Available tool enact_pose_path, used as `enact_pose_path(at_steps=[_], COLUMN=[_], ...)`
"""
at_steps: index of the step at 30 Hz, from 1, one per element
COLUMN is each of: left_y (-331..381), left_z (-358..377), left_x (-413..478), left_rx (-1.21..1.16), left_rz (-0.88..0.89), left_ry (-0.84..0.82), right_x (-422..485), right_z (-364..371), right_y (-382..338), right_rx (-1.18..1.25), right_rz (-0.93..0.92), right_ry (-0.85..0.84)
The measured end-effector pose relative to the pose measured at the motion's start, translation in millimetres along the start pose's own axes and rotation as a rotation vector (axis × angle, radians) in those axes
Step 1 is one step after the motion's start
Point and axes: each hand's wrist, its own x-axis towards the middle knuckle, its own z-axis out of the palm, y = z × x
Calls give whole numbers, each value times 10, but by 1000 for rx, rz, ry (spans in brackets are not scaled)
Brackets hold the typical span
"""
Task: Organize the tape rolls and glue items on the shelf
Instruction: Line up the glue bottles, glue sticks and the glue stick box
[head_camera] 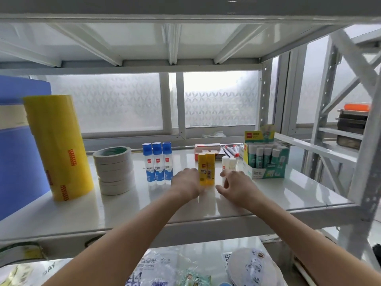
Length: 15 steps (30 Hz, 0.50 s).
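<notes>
Shelf (288,193), left edge first: yellow tape stack (57,147), masking tape stack (114,170), three blue-capped glue bottles (157,164). Two yellow glue sticks (206,168) stand upright mid-shelf between the hands. Left hand (185,183) touches their left side, grip hidden. Right hand (237,186) is loose and empty, just right of them. Labels have red logos, text unreadable.

The person's arms are bare, with nothing worn on either. The left forearm (127,234), below and left of the yellow glue sticks (206,169), is long, smooth and slender. The right forearm (299,226), below and right of the sticks, looks the same. The left hand (186,182), just left of the sticks, shows a smooth, rounded back. The right hand (237,185), just right of them, shows knuckles, slim fingers and a thumb.
</notes>
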Motion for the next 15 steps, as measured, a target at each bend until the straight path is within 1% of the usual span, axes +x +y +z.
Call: enact_pose_path(at_steps=[3, 7, 11, 15], left_y=[-4, 4, -11, -71], left_z=[72, 157, 221, 215], left_x=[120, 208, 253, 198], left_rx=[-197, -311, -362, -326], left_rz=[-38, -72, -60, -46], left_ry=[18, 83, 130, 155], right_x=[114, 251, 339, 410], right_z=[92, 220, 249, 290], right_y=[-38, -89, -99, -153], right_rx=[120, 307, 371, 363], right_rz=[39, 90, 129, 148], right_ry=[-14, -6, 20, -16])
